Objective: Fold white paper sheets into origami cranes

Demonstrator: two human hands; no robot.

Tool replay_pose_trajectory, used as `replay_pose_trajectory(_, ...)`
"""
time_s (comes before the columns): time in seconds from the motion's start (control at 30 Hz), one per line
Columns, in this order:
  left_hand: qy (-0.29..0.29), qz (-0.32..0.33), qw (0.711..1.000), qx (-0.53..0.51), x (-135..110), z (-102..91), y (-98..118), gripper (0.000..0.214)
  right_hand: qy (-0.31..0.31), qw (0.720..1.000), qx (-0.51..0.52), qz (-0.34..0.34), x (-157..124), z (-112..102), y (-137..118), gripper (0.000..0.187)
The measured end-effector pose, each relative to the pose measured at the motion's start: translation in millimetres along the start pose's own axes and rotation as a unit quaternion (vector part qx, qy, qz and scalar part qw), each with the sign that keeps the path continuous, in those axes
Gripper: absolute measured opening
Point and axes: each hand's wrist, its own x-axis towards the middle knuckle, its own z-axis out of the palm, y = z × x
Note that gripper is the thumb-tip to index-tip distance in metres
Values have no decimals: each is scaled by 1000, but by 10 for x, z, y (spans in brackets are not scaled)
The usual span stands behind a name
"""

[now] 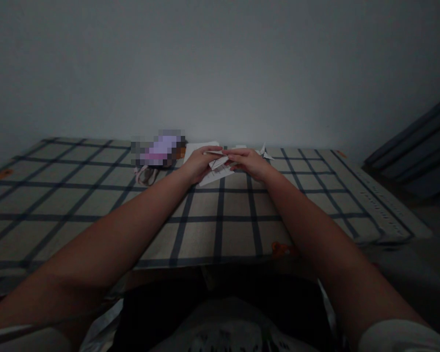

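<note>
Fingers of the bare left hand [198, 164] close on a small, folded white paper piece [218, 164], and the bare right hand [250, 161] pinches it from the opposite side. The piece lies between them, touching both, neither hand nearer; its long axis seems to run crosswise from hand to hand, though dimness and overlapping fingers hide its exact tilt. Just under it, a flat white sheet with faint dark lines [216, 177] rests on the beige cloth with dark blue checks [238, 205]. A spiky white folded-paper shape [265, 153] sits just behind the right hand, crowding that side; left of the left hand lies a blurred purple item [163, 147], and beyond everything rises a plain grey wall [220, 73].
</note>
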Motion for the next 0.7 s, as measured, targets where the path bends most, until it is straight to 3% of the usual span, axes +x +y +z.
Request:
replay_pose_trajectory(0.13,25,7,999,27,-10,29,21,53,1,1000,-9,0,23,-17,17,27)
replay_pose_trajectory(0.27,35,41,997,54,11,17,2,48,10,1000,-5,-13,47,-23,43,27)
replay_pose_trajectory(0.5,21,68,994,89,17,-43,-52,49,41,999,-18,-9,69,-2,47,24)
replay_pose_trajectory(0.7,-8,66,994,86,13,-54,-58,38,31,998,-54,-13,81,19,51,21)
